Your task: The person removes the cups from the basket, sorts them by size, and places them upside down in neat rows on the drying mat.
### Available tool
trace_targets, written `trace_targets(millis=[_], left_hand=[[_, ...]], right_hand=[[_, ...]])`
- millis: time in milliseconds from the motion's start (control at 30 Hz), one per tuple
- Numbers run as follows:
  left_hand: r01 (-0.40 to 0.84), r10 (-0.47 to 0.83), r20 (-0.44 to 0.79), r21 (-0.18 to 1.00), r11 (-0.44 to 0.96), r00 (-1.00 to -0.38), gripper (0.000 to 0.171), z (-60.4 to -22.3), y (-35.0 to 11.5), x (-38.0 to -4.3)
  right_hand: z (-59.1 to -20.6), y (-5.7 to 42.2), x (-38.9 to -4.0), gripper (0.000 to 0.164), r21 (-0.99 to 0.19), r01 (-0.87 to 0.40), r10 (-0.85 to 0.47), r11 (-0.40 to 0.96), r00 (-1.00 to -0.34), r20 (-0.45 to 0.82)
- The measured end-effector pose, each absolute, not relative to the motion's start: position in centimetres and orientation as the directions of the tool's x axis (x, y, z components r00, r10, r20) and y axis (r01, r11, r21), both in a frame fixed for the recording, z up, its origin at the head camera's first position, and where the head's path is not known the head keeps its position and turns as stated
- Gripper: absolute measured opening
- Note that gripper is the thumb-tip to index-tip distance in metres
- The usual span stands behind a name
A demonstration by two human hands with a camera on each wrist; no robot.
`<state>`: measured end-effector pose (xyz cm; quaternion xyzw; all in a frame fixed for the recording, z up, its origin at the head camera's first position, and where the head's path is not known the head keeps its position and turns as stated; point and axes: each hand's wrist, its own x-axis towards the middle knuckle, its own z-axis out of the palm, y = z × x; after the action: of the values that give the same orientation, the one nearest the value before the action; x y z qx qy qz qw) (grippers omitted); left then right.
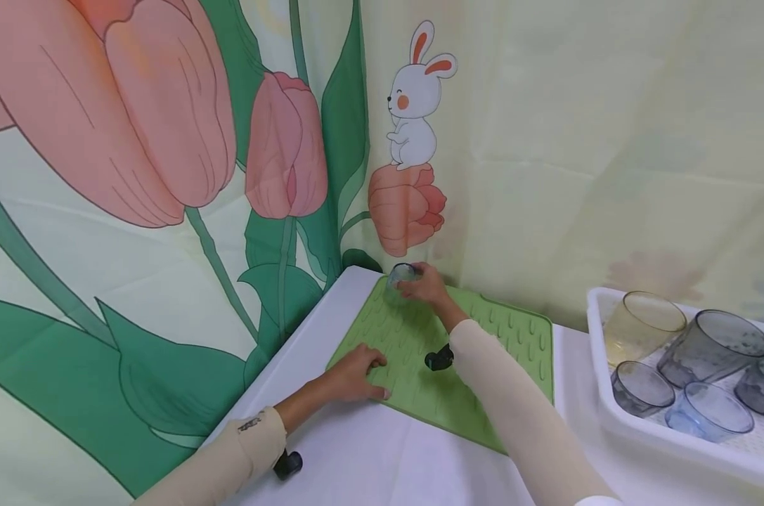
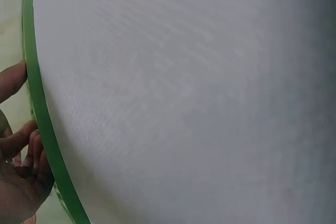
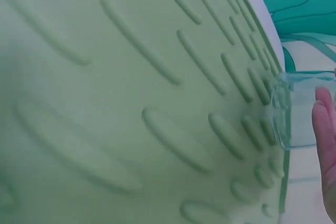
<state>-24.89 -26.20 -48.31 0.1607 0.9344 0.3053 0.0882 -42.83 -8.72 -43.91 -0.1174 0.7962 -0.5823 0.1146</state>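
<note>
At the far left corner of the green ridged mat (image 1: 388,337), my right hand (image 1: 428,286) grips a clear, faintly bluish drinking glass (image 1: 396,280). Fingers and thumb go round the glass near its rim. In the right wrist view the glass (image 3: 296,111) stands at the mat's edge, with part of my right hand (image 3: 326,140) along its side. My left hand (image 1: 355,374) lies at the mat's near left edge, fingers loosely bent and holding nothing. The left wrist view has the left hand's fingertips (image 2: 23,69) right at the mat's green rim (image 2: 44,124).
On the right stands a white basket (image 1: 616,414) with several glasses in it: a yellow one (image 1: 641,327), grey ones (image 1: 710,348) and a blue one (image 1: 707,414). A printed curtain (image 1: 546,140) backs the white table (image 1: 382,464).
</note>
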Motion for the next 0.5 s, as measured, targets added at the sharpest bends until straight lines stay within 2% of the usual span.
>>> trace_targets(millis=[500], left_hand=[[0.222, 0.322, -0.073, 0.582, 0.782, -0.944, 0.058, -48.62, -26.26, -24.7]], right_hand=[[-44.83, -9.74, -44.12, 0.07, -0.964, -0.054, -0.354, 0.259, -0.934, -0.042]])
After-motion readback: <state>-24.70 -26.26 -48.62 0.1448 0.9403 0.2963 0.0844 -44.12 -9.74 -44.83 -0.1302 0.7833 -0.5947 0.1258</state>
